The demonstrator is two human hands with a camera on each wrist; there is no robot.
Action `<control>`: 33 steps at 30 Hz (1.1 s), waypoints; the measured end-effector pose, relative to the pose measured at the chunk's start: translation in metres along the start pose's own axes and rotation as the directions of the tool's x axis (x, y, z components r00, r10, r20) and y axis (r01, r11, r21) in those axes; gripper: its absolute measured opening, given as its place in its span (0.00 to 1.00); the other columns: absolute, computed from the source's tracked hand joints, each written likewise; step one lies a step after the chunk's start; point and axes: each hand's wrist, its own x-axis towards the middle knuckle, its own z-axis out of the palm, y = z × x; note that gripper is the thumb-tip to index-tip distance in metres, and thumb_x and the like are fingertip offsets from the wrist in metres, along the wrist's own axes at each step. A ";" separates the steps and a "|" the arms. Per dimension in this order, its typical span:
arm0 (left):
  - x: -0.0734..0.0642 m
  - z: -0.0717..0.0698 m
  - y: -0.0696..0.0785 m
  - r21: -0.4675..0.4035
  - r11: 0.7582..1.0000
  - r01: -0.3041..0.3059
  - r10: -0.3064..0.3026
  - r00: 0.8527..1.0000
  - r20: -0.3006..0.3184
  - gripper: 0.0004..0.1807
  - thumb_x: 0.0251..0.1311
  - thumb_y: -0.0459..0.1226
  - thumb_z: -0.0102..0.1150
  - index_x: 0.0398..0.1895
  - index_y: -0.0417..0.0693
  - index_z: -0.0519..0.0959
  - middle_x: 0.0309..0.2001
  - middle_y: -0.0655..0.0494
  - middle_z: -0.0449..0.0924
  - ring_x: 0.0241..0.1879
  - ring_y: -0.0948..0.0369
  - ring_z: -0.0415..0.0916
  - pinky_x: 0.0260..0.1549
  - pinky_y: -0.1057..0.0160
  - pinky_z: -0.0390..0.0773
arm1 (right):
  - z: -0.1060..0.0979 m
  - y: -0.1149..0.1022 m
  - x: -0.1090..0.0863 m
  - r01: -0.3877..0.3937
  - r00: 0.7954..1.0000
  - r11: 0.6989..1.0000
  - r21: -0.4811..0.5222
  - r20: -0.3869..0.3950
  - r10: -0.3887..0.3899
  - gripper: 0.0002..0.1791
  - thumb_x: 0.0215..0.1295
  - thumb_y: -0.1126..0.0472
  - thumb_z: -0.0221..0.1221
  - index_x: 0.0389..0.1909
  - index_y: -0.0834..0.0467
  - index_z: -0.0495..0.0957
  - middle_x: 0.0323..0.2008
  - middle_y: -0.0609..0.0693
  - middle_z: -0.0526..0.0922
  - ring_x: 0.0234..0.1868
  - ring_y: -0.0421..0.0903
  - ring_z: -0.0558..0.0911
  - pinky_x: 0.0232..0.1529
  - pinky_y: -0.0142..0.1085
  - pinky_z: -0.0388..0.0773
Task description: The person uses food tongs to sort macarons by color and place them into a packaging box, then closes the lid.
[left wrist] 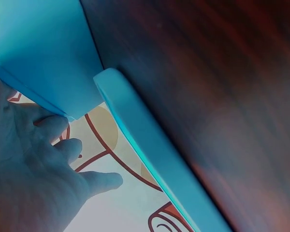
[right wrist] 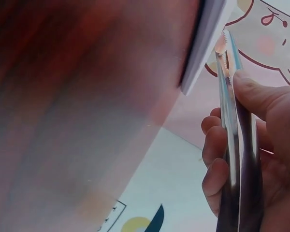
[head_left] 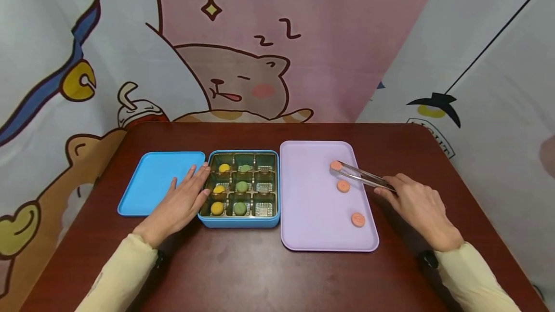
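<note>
My right hand (head_left: 418, 208) grips metal tongs (head_left: 367, 177), also seen in the right wrist view. Between the tong tips is a ridged pinkish-orange disc (head_left: 336, 165), over the upper right of a lilac tray (head_left: 305, 196). Two similar discs, a nearer one (head_left: 358, 219) and a middle one (head_left: 343, 186), lie on that tray. My left hand (head_left: 179, 206) rests against the left side of a blue box (head_left: 238, 223), fingers extended. Inside, an insert has yellow balls (head_left: 217, 208) down the left column and green ones (head_left: 240, 208) down the middle; the right column (head_left: 264, 209) holds none.
A flat blue lid (head_left: 151, 182) lies left of the box, partly under my left hand in the head view. Box and tray stand side by side on a dark brown wooden table (head_left: 243, 268). A cartoon-printed cloth (head_left: 338, 37) hangs behind the table's far edge.
</note>
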 end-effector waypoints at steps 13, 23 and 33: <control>-0.002 0.000 -0.001 -0.013 1.000 0.017 -0.017 1.000 0.009 0.35 0.83 0.50 0.39 0.85 0.45 0.48 0.84 0.48 0.43 0.82 0.43 0.39 0.69 0.24 0.42 | -0.013 -0.029 0.005 0.070 0.994 0.996 0.056 -0.082 -0.066 0.21 0.59 0.53 0.75 0.51 0.57 0.85 0.37 0.51 0.84 0.18 0.40 0.68 0.15 0.34 0.62; -0.001 -0.001 0.001 -0.012 1.000 0.001 -0.001 1.000 0.001 0.35 0.83 0.50 0.38 0.85 0.46 0.48 0.84 0.49 0.44 0.82 0.44 0.39 0.69 0.25 0.43 | -0.018 -0.055 0.008 0.185 0.974 0.979 0.084 -0.147 -0.172 0.19 0.58 0.53 0.75 0.48 0.57 0.86 0.33 0.46 0.81 0.17 0.36 0.65 0.15 0.32 0.61; -0.001 0.000 0.000 -0.019 1.000 0.012 -0.012 1.000 0.006 0.35 0.83 0.48 0.40 0.84 0.45 0.48 0.84 0.49 0.43 0.82 0.44 0.39 0.70 0.25 0.42 | -0.016 -0.079 0.010 0.256 0.961 0.959 0.124 -0.140 -0.238 0.21 0.59 0.51 0.74 0.52 0.51 0.87 0.30 0.39 0.77 0.17 0.33 0.64 0.16 0.30 0.62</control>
